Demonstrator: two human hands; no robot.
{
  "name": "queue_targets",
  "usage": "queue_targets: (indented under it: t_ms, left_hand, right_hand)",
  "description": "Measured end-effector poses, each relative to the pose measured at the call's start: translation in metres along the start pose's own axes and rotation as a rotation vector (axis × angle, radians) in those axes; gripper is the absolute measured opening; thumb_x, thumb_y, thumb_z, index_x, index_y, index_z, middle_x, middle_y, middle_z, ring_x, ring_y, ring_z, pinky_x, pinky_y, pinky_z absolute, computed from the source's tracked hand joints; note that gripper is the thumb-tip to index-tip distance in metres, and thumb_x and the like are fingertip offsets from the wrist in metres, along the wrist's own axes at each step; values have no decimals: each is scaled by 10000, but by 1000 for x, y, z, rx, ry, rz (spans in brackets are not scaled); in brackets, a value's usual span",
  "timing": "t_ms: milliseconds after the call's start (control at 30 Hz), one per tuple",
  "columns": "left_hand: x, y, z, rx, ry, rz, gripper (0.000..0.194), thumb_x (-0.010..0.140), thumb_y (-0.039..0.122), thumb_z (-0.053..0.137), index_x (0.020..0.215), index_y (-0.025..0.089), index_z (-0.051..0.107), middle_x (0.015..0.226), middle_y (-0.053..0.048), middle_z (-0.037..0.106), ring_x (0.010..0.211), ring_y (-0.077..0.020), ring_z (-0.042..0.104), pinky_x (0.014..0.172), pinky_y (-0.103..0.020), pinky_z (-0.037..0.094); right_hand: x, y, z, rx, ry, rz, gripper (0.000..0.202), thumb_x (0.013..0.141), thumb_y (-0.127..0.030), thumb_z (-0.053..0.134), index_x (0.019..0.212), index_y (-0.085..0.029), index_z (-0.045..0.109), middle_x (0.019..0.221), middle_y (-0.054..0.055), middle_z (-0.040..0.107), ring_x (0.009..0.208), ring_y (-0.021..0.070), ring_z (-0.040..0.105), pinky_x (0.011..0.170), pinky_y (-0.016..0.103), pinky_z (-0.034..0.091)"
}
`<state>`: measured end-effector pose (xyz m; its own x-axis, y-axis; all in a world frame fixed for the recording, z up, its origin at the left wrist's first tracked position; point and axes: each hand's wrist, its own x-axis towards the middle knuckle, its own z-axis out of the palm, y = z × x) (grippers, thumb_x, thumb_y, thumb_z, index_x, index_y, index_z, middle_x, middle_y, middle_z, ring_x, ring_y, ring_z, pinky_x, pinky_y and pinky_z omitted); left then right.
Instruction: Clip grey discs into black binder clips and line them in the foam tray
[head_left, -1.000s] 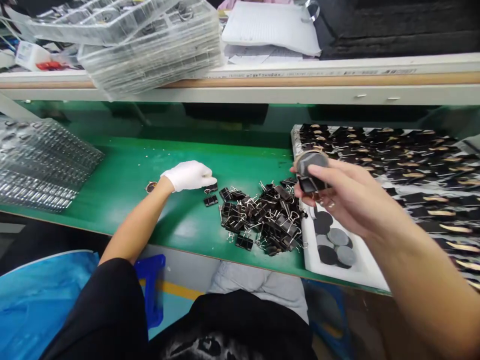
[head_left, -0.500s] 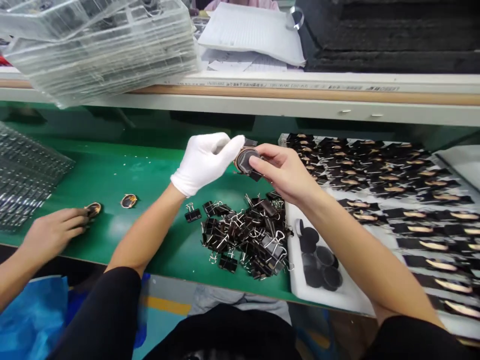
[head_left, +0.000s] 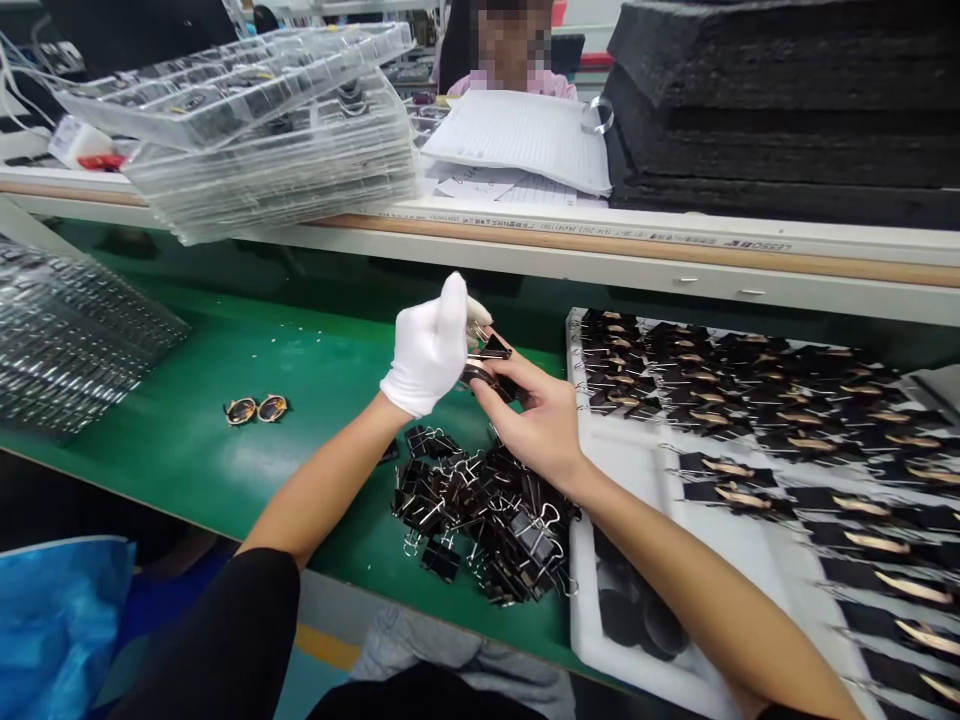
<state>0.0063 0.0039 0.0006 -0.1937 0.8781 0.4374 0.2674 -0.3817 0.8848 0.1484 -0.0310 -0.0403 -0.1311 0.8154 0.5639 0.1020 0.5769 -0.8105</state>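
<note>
Before me, my two hands meet above a pile of black binder clips (head_left: 480,510) with silver wire handles. My left hand (head_left: 427,350), in a white glove, is closed at a binder clip (head_left: 496,347), thumb raised; its fingers partly hide the wire handles. My bare right hand (head_left: 536,425) pinches a round, dark, gold-edged piece (head_left: 478,374), with the clip at its edge. Part of that piece is hidden behind the glove and fingers. Two similar round pieces, one gold-rimmed (head_left: 241,411) and its neighbour (head_left: 271,408), lie side by side on the green table (head_left: 187,460).
On the right, a white foam tray (head_left: 581,610) holds dark discs (head_left: 622,612); rows of clipped pieces (head_left: 750,395) fill trays beyond it. Clear plastic trays (head_left: 277,185) overhang the shelf (head_left: 525,235). More trays (head_left: 67,340) stand left. A person (head_left: 514,75) sits opposite.
My view has tipped upward. Another person's hand at the left has gone, and a second round piece now lies beside the first. My left hand has turned, thumb up, at the clip.
</note>
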Motion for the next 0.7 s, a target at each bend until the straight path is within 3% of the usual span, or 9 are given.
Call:
queue_targets:
  t_ms: [67,133,233,300,567,700]
  left_hand:
    - [-3,3,0,11,-26,19,706,1040,737,378,748,202,734,745,-46,749,673,-155,702,679,-294,562]
    - [-4,6,-2,52,-43,48,688,1035,737,395,760,205,733,759,-46,755,685,-157,704,682,-295,559]
    - [-3,11,-7,66,-52,86,688,1043,714,405,711,201,719,708,-40,733,641,-148,679,659,-293,540]
    - [-1,14,-10,57,-41,91,698,1055,689,404,661,198,703,664,-34,709,614,-139,659,657,-293,529]
    - [3,8,-7,89,-47,30,630,1046,635,483,624,205,669,645,-21,683,646,-145,641,669,-304,492]
    - [6,5,-8,99,-95,-53,582,1032,574,528,598,205,647,607,-13,645,617,-140,596,632,-304,449]
  right_hand:
    - [-2,0,1,54,50,37,117,922,-288,743,1003,-255,820,1195,70,825,1265,272,738,1109,451,582]
    - [-2,-1,-1,73,47,67,116,912,-316,753,987,-252,815,1136,66,833,1143,260,777,1042,436,610]
    - [-2,-3,-4,51,-30,33,117,902,-333,761,959,-243,812,964,30,833,871,207,772,911,396,635]
    - [-1,-5,-6,18,-85,-31,110,907,-330,757,943,-241,810,895,13,817,796,187,737,879,385,629]
    - [-6,-8,0,-137,-34,-159,110,934,-261,690,953,-231,794,853,33,767,740,185,699,710,339,606]
    - [-9,-8,1,-153,-33,-208,111,945,-228,691,973,-231,798,869,35,782,776,192,732,730,341,625]
